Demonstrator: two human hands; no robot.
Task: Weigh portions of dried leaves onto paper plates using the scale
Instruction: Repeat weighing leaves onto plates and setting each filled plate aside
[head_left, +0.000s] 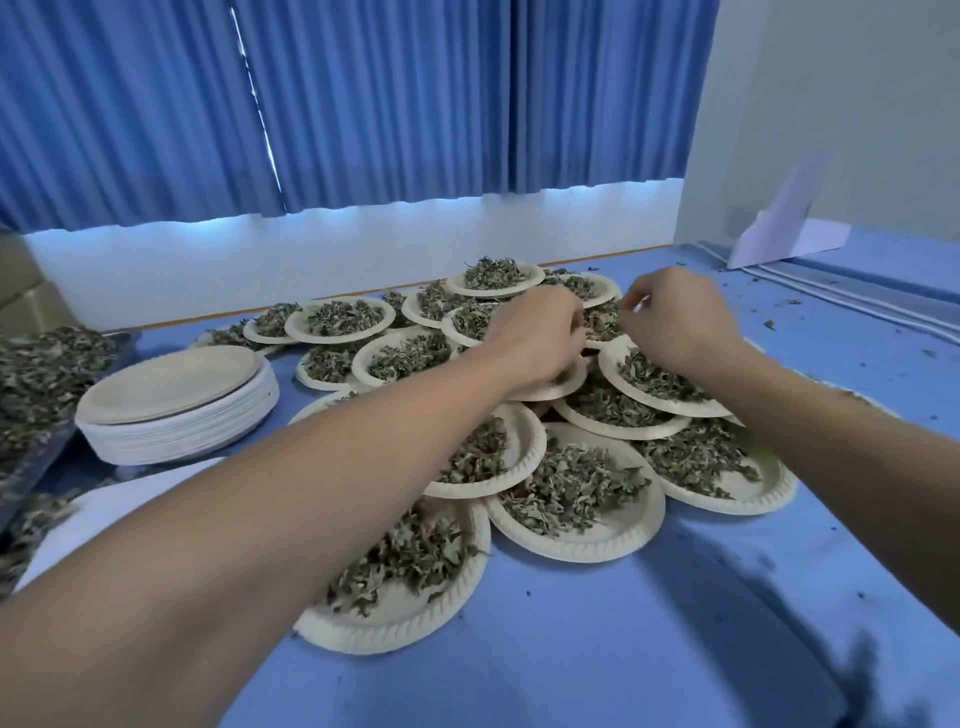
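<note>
Several paper plates heaped with dried green leaves lie overlapping on the blue cloth, among them a near plate (582, 540) and a front plate (395, 618). Both my arms reach out over them. My left hand (540, 338) and my right hand (680, 317) have curled fingers at the two sides of one leaf-filled plate (602, 325) near the back of the pile. The rim of that plate is mostly hidden by my fingers. A stack of empty paper plates (176, 410) stands to the left.
A metal tray of loose dried leaves (41, 374) sits at the far left edge. A white flat object (88, 514) lies partly under my left forearm. Leaf crumbs dot the blue cloth (675, 623). Blue curtains, a white wall and cables close off the back and right.
</note>
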